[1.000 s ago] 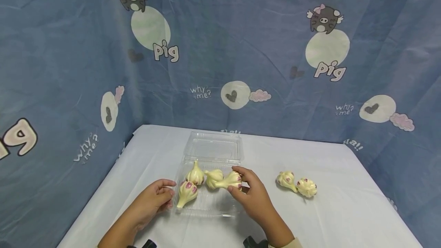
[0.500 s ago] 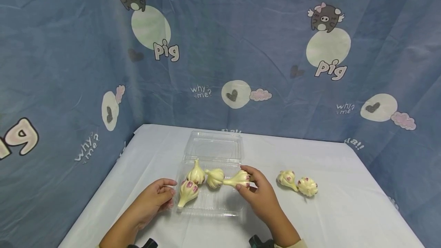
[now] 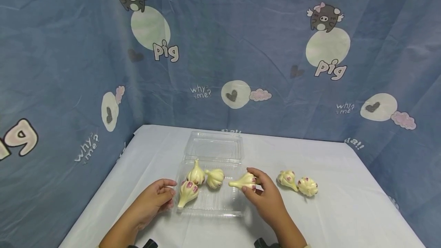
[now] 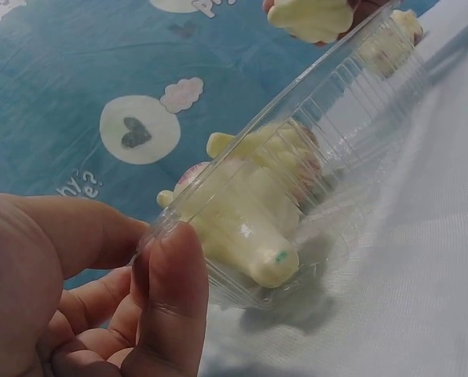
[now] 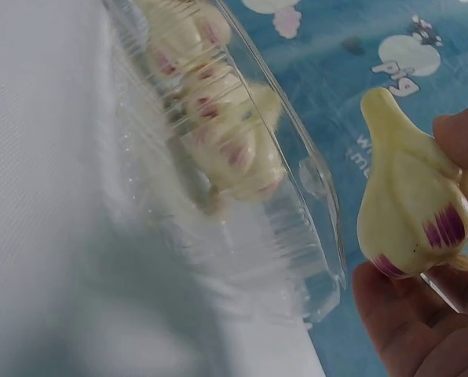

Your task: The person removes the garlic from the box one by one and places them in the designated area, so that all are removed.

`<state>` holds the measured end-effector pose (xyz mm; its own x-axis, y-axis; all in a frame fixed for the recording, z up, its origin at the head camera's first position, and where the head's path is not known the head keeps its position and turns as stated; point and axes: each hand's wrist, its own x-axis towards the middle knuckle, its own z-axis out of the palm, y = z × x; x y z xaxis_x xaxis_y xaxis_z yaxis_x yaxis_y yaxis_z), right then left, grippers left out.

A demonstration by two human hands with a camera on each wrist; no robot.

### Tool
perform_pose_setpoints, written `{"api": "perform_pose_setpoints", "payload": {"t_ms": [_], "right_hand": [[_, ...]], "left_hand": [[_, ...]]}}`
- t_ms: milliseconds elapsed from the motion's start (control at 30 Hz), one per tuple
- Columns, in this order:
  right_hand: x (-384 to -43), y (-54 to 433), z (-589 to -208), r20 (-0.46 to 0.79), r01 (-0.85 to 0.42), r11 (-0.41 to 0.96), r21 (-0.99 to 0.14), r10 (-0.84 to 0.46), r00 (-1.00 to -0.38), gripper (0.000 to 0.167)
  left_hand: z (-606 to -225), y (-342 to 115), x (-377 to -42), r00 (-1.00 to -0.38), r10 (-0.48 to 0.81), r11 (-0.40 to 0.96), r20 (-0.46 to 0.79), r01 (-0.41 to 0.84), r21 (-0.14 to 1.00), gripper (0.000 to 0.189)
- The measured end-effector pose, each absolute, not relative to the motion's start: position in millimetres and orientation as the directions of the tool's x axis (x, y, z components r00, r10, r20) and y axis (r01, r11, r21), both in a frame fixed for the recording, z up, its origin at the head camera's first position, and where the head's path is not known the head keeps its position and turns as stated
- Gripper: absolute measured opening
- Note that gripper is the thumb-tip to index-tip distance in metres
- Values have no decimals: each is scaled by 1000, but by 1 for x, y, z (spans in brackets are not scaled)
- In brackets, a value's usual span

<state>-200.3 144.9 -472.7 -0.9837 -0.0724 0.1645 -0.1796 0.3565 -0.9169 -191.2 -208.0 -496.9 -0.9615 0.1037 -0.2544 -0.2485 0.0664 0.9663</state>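
A clear plastic clamshell box (image 3: 220,204) lies with its lid folded back on the white table. Inside its left half sit three garlic bulbs: one at the back (image 3: 196,173), one at the front (image 3: 188,192) and one nearer the middle (image 3: 215,178). My left hand (image 3: 156,200) pinches the box's left rim between thumb and finger, as the left wrist view shows. Over the right rim, my right hand (image 3: 265,194) holds another garlic bulb (image 5: 411,192) by its round end, thumb and fingers on either side, its stem pointing left in the head view.
Two more garlic bulbs, one on its side (image 3: 286,179) and one beside it (image 3: 307,186), lie on the white tablecloth (image 3: 344,209) to the right. The upturned lid (image 3: 214,146) reaches back towards the blue curtain (image 3: 275,60) behind the table.
My right hand has moved rightwards with its garlic bulb, from above the middle of the box to its right rim. The left hand has stayed in place.
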Motion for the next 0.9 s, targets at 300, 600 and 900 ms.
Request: {"api": "perform_pose_setpoints", "payload": {"t_ms": [300,600,900], "right_hand": [[-201,157,-468,180,-185,369,-911,-47,-982,56],[-202,167,-474,162,-159,414,-896,-26,-986,56],[-200,187,-474,153,-131,498,-857,4,-988,55]], "left_hand": [[-497,-210,-190,-959,138,63,-245,-239,969,43],[-498,-209,-191,-961,131,67,-243,-236,969,42],[-496,-209,-191,-961,121,71,-247,-240,968,41]]}}
